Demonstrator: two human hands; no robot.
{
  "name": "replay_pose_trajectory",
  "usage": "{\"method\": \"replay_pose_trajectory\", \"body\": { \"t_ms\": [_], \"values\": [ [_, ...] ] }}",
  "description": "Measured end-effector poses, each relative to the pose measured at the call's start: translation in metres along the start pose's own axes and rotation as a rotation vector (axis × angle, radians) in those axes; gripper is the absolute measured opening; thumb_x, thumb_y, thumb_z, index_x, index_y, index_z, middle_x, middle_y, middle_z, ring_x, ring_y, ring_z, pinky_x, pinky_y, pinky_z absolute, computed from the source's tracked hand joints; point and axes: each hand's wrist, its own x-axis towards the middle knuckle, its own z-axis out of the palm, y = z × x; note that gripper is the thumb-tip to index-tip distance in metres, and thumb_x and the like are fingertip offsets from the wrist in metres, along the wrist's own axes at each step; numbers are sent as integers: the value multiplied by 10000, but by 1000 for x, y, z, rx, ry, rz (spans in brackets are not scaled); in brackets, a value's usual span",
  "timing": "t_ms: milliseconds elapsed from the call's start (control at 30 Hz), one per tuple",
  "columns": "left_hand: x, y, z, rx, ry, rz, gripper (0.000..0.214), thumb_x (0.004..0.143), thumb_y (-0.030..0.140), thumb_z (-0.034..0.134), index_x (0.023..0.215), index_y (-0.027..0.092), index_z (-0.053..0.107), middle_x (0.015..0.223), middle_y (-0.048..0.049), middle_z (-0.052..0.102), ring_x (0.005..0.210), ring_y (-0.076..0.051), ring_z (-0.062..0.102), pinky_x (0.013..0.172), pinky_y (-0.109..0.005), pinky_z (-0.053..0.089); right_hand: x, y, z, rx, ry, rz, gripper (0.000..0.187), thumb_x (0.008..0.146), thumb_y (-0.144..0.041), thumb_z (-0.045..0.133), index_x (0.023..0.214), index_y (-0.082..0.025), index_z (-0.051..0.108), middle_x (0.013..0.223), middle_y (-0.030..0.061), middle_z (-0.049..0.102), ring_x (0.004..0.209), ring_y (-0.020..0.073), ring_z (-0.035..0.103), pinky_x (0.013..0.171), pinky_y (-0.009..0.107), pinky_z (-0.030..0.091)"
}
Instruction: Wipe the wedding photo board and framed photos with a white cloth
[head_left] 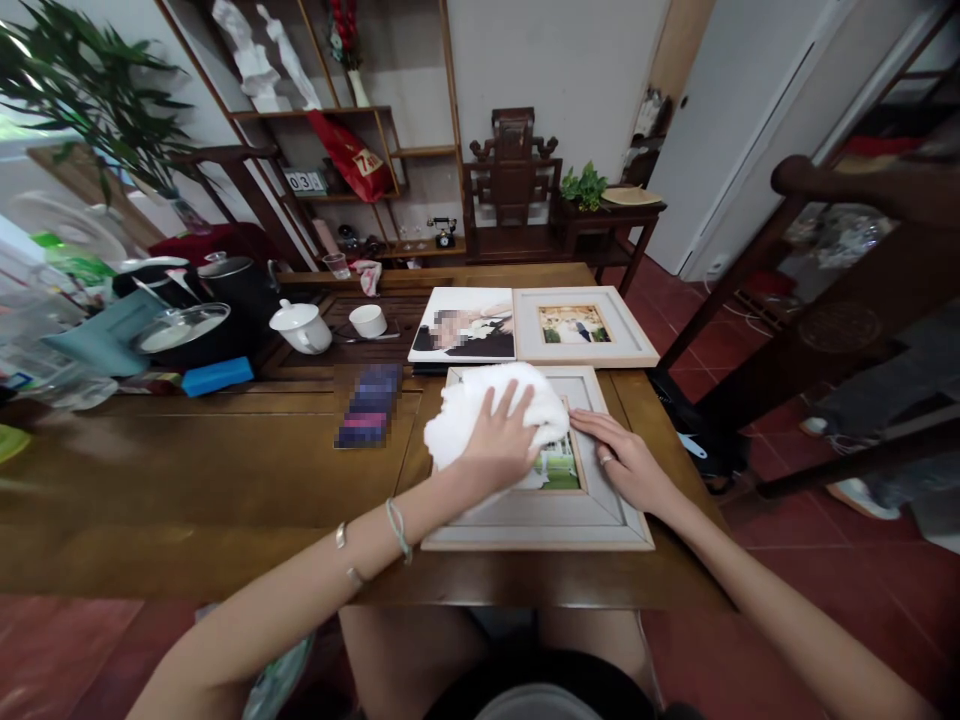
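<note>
Evidently, cloth (pixel 457 420): soft; pressed under left hand (pixel 502 442), spread flat;
Frame (pixel 559 512): by near right corner of desk (pixel 240 480); likely stiff, fragile; best held by 2 sides;
Right hand (pixel 634 470): laid on frame, unclamped.

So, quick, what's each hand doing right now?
Left hand: open, spread over the white cloth.
Right hand: open, holding nothing, resting on the nearer picture frame.

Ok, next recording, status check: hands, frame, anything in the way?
Left hand spread on white cloth; right hand on right side of picture frame. Frame flat on wooden table. Photo partly covered by cloth. Second framed photo just beyond.
</note>
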Motion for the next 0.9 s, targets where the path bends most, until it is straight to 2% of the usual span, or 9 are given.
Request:
{"method": "replay_pose_trajectory", "body": {
  "t_ms": [100, 167, 267, 333, 467, 600, 667, 767, 900],
  "values": [
    [34, -12, -8, -34, 32, 207, 403, 981, 355, 364, 1268, 162, 571, 1484, -86, 394, 1433, -243, 208, 1153, -442, 187, 1, -3, 0, 1, 21, 9, 561, 757, -29, 399, 1230, -237, 619, 1257, 72, 629, 1221, 244, 541, 1056, 522, 420],
    [53, -9, -16, -78, 52, 311, 417, 1007, 329, 287, 1278, 157, 553, 1412, -63, 493, 1398, -211, 293, 1143, -380, 216, 2, -5, -1, 3, 26, 12, 559, 749, -26, 403, 1217, -230, 630, 1214, 75, 648, 1190, 249, 558, 1040, 513, 434],
    [71, 1, -28, -123, 28, 300, 439, 1015, 331, 243, 1231, 147, 578, 1317, -75, 576, 1202, -219, 526, 1035, -343, 362, 3, -7, -2, 10, 27, 16, 563, 742, -24, 410, 1212, -236, 636, 1202, 69, 656, 1169, 255, 569, 1035, 503, 438],
    [72, 4, -31, -123, 11, 263, 443, 1009, 338, 253, 1222, 131, 581, 1271, -95, 605, 1097, -224, 589, 969, -343, 413, 3, -7, -3, 15, 25, 19, 565, 741, -24, 415, 1213, -240, 638, 1224, 65, 648, 1171, 257, 570, 1034, 500, 440],
    [54, -3, -25, -47, 11, 245, 405, 980, 326, 324, 1139, 128, 639, 1273, -115, 605, 1213, -242, 521, 1053, -397, 336, 3, -5, -3, 18, 15, 18, 560, 751, -24, 404, 1221, -225, 634, 1235, 75, 644, 1191, 243, 565, 1044, 492, 438],
    [27, -19, -18, 27, -45, 159, 370, 938, 345, 400, 1047, 136, 686, 1341, -135, 553, 1350, -252, 383, 1099, -450, 272, 2, -3, -1, 24, -1, 19, 572, 759, -24, 392, 1254, -212, 609, 1296, 78, 612, 1257, 226, 521, 1091, 503, 391],
    [12, -19, -18, 24, -85, 124, 354, 923, 336, 428, 1051, 135, 689, 1395, -134, 502, 1380, -262, 335, 1106, -465, 262, 1, -2, 0, 27, -3, 21, 585, 761, -20, 384, 1265, -225, 599, 1314, 68, 603, 1269, 218, 512, 1101, 512, 378],
    [-14, -1, -25, -33, -128, 129, 365, 922, 339, 429, 1040, 125, 699, 1404, -160, 484, 1374, -284, 344, 1107, -500, 252, 1, -1, 0, 29, 8, 19, 591, 760, -15, 386, 1259, -247, 603, 1312, 56, 606, 1266, 218, 517, 1098, 526, 381],
    [-50, 49, -40, -121, -90, 271, 378, 898, 423, 455, 1016, 174, 714, 1289, -163, 583, 1279, -331, 459, 1075, -548, 274, 1, -1, -1, 31, 4, 35, 577, 773, -24, 405, 1258, -265, 604, 1314, 47, 608, 1263, 228, 520, 1095, 543, 379]
  ]
}}
